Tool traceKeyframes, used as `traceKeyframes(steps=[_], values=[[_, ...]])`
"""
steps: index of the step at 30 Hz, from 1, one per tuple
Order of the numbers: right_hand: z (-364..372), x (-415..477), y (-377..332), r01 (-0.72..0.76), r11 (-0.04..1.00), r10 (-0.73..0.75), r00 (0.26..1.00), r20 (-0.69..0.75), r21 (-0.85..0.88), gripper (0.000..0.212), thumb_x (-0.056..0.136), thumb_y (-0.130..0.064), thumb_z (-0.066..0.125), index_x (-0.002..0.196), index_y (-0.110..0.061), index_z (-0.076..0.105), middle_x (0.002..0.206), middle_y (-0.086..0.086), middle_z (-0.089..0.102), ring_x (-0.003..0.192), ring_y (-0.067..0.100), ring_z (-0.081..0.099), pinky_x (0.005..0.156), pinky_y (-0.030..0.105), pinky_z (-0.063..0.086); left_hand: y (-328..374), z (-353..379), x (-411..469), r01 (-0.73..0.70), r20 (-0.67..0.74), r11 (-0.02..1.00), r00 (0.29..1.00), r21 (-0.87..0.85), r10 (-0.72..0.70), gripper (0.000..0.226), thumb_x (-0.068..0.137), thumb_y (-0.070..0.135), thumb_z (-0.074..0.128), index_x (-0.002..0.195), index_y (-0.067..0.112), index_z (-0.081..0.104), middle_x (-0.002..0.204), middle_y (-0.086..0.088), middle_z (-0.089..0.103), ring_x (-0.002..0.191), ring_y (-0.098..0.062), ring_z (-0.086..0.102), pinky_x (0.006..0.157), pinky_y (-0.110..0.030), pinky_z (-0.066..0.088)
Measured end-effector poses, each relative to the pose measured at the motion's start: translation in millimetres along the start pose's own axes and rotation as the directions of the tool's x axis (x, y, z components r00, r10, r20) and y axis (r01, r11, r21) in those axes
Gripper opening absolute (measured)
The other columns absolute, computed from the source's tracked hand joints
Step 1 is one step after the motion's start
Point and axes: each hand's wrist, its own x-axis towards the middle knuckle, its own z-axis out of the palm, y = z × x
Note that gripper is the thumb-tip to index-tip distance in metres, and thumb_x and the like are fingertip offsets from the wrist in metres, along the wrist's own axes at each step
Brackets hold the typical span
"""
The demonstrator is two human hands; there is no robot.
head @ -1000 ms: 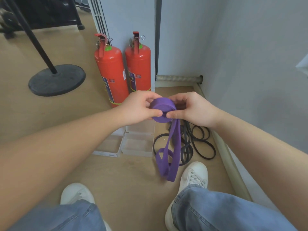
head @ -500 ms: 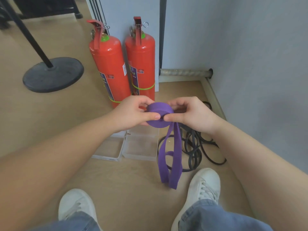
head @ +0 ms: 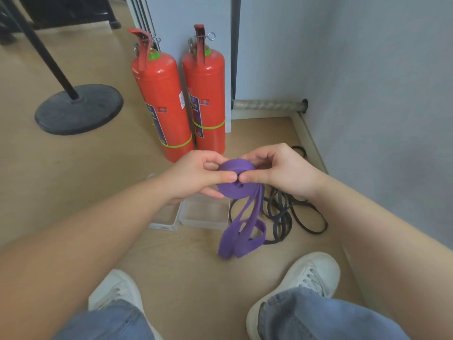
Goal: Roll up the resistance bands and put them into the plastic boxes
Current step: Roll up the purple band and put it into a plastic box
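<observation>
**Both hands pinching a half-rolled purple band above the boxes**

The left hand (head: 196,175) is reaching in from the lower left with its forearm stretched forward. Its fingers (head: 226,178) are curled and pinching the left side of the purple band (head: 230,190). The right hand (head: 282,173) is coming in from the lower right, its fingers curled round the roll's right side. The two thumb tips are almost meeting over the roll.

A wooden floor (head: 73,180) is spreading under everything. At far left a round black stand base (head: 78,109) is sitting with its pole slanting upward. Two red fire extinguishers (head: 159,101) are standing side by side against a pale panel. A grey wall (head: 367,94) is closing off the right. Two clear plastic boxes (head: 203,214) are lying side by side on the floor beneath the hands. A tangle of black bands (head: 289,217) is lying just right of them. White shoes (head: 306,273) and blue jeans are showing at the bottom.

The wound part of the band is being held in the air as a flat disc between both hands, above the right-hand box. Both thumbs are pressing on its near face, and the other fingers are wrapping behind. The loose tail (head: 242,231) is hanging from the roll's lower right edge, ending in folded loops between the boxes and the right shoe.
</observation>
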Motion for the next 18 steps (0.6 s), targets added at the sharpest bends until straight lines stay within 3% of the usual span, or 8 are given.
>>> traceKeyframes(steps=[4, 6, 13, 18], values=[[-11, 0, -2, -0.061, 0.992, 0.061, 0.998, 0.006, 0.108, 0.03, 0.085, -0.006, 0.079, 0.115, -0.011, 0.074, 0.105, 0.008, 0.08, 0.1, 0.025, 0.076, 0.098, 0.039, 0.058, -1, 4, -5, 0.002, -0.018, 0.956, 1.0, -0.293, -0.008, 0.02, 0.09, 0.005, 0.067, 0.109, 0.005, 0.062, 0.1, -0.005, 0.076, 0.091, -0.018, 0.075, 0.069, -0.036, 0.063], [-13, -1, -2, -0.069, 0.989, 0.068, 0.998, 0.009, 0.13, 0.033, 0.084, -0.007, 0.08, 0.116, -0.01, 0.075, 0.105, 0.01, 0.079, 0.1, 0.027, 0.076, 0.099, 0.041, 0.057, -1, 4, -6, 0.008, -0.001, 0.943, 1.0, -0.333, -0.009, 0.021, 0.091, 0.003, 0.066, 0.11, 0.006, 0.06, 0.101, -0.005, 0.076, 0.092, -0.018, 0.075, 0.07, -0.037, 0.064], [-2, 2, -14, -0.042, 0.999, 0.042, 0.998, 0.04, -0.018, 0.034, 0.079, -0.005, 0.085, 0.111, -0.013, 0.078, 0.098, 0.003, 0.081, 0.095, 0.021, 0.077, 0.092, 0.028, 0.059, 10, -9, -11, -0.001, 0.043, 0.995, 0.999, -0.095, 0.006, 0.037, 0.087, 0.011, 0.075, 0.122, 0.018, 0.064, 0.115, 0.001, 0.073, 0.099, -0.017, 0.074, 0.074, -0.042, 0.063], [13, 7, -20, -0.048, 0.998, 0.049, 0.999, 0.014, -0.033, 0.032, 0.08, -0.007, 0.086, 0.11, -0.013, 0.079, 0.096, 0.001, 0.081, 0.093, 0.021, 0.078, 0.092, 0.032, 0.06, 15, -16, -14, -0.027, 0.022, 0.996, 0.999, 0.082, 0.025, 0.039, 0.082, 0.009, 0.081, 0.118, 0.017, 0.068, 0.106, -0.001, 0.075, 0.09, -0.016, 0.076, 0.069, -0.04, 0.064]])
